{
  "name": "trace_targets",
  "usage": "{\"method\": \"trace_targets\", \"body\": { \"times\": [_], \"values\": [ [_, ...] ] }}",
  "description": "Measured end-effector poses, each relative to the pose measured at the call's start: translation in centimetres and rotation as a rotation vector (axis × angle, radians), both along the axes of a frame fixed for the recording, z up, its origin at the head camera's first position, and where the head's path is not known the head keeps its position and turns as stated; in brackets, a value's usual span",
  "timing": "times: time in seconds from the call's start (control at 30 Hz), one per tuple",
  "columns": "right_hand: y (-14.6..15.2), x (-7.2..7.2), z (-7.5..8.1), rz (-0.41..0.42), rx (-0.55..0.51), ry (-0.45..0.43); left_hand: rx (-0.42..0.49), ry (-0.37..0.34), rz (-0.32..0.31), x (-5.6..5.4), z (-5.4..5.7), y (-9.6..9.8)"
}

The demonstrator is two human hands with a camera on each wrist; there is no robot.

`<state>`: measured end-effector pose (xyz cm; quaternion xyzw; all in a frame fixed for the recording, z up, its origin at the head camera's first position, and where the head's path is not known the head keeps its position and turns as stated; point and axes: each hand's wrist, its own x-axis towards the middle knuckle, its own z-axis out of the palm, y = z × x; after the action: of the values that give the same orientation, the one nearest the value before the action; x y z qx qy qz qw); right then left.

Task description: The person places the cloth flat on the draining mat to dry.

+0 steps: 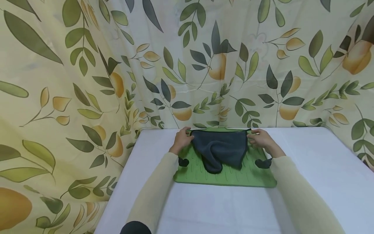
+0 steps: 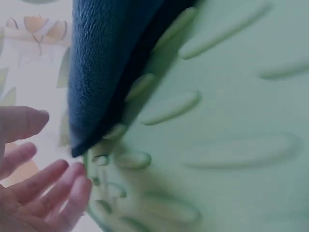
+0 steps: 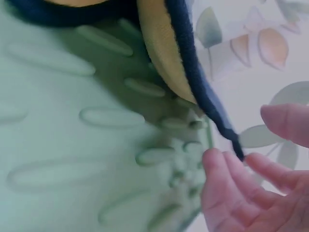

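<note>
A dark blue-grey cloth (image 1: 222,148) with black edging lies over a green ridged mat (image 1: 201,177), its near part folded and bunched. The right wrist view shows a tan underside on the cloth (image 3: 159,53). My left hand (image 1: 182,140) is beside the cloth's far left corner. In the left wrist view the left hand (image 2: 43,188) has its thumb and fingers apart, just off the cloth's tip (image 2: 84,140). At the far right corner is my right hand (image 1: 261,139). Its fingertips (image 3: 215,159) are at the dark edging's end, the thumb standing away.
The mat lies on a white-covered table (image 1: 204,208). Behind and to the left hangs a curtain (image 1: 187,65) printed with leaves and fruit, close to the table's far edge. A dark wrist device (image 1: 183,162) is worn at the left cuff and another (image 1: 263,163) at the right.
</note>
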<state>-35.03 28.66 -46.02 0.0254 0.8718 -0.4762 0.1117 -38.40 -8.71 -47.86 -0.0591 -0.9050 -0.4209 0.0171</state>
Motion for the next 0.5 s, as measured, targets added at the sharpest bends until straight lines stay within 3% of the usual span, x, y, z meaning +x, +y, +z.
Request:
{"method": "trace_targets", "body": {
  "times": [0.2, 0.33, 0.5],
  "values": [
    [0.0, 4.1, 0.9, 0.149, 0.095, -0.014, -0.114, 0.077, -0.124, 3.9, 0.3, -0.6],
    [-0.5, 6.5, 0.7, 0.283, 0.121, -0.036, -0.2, 0.066, -0.248, 6.8, 0.1, -0.6],
    [-2.0, 8.3, -0.2, 0.348, 0.14, -0.038, -0.246, 0.058, -0.388, 9.3, -0.4, 0.7]
  ]
}}
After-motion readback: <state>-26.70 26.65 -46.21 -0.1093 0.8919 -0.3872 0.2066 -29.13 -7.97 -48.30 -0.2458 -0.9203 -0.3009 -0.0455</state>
